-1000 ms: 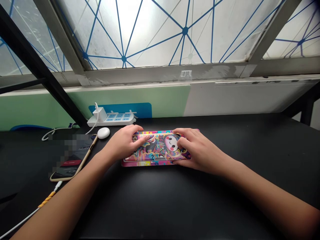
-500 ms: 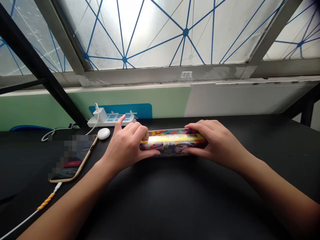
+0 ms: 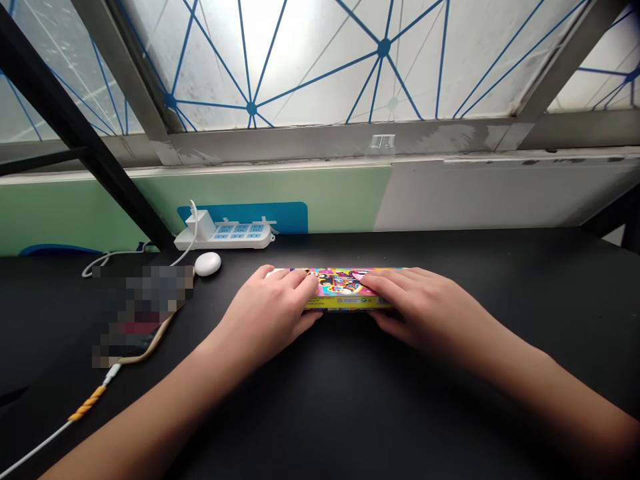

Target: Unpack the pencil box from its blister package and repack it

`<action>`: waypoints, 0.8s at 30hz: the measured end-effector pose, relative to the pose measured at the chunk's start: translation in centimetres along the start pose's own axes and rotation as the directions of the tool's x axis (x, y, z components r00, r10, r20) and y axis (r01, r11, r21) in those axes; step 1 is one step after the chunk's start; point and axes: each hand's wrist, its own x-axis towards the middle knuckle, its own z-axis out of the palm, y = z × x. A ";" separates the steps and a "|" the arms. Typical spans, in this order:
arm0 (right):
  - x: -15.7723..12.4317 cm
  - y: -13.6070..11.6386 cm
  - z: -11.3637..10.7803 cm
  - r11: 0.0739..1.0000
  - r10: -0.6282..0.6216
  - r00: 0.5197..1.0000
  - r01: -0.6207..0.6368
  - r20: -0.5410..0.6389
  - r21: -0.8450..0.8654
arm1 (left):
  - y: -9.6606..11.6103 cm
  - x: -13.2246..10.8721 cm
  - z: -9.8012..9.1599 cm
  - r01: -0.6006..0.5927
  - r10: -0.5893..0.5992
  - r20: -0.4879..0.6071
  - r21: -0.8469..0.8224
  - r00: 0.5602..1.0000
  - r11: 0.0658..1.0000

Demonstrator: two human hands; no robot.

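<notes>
A long, flat, colourful box with a yellow front edge lies crosswise before me, over the black table. My left hand grips its left end, fingers across the top and thumb at the near lower edge. At the right end my right hand holds it the same way, with the fingertips on the printed top face. Both ends of the box are largely covered by my hands.
On the black table, a phone, partly blurred, lies at the left with a white cable. A small white round case sits beside it. Behind stands a white power strip with a plug. A black metal bar slants at the left.
The box has been turned so its printed broad face is up, and it now lies lower. Both hands have shifted from its sides to over its top. The view has moved slightly.
</notes>
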 end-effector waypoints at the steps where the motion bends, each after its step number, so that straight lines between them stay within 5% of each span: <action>1: 0.1 -0.1 0.1 1.000 -0.008 1.000 0.008 0.005 -0.002 | 0.2 0.0 0.0 0.001 -0.001 0.025 0.005 1.000 1.000; 9: 0.3 -0.7 0.9 0.998 -0.023 0.993 0.017 0.118 0.053 | 0.5 0.2 0.0 -0.006 0.013 0.104 -0.069 0.994 0.998; 16: 0.4 -0.9 0.6 0.991 0.000 0.992 -0.017 0.126 0.133 | -1.2 0.1 0.6 0.017 0.009 0.110 -0.227 0.994 0.974; 24: 0.4 -1.2 0.6 0.983 -0.014 0.983 -0.020 0.185 0.180 | -4.2 0.2 0.5 0.169 -0.094 0.238 -0.321 0.967 0.932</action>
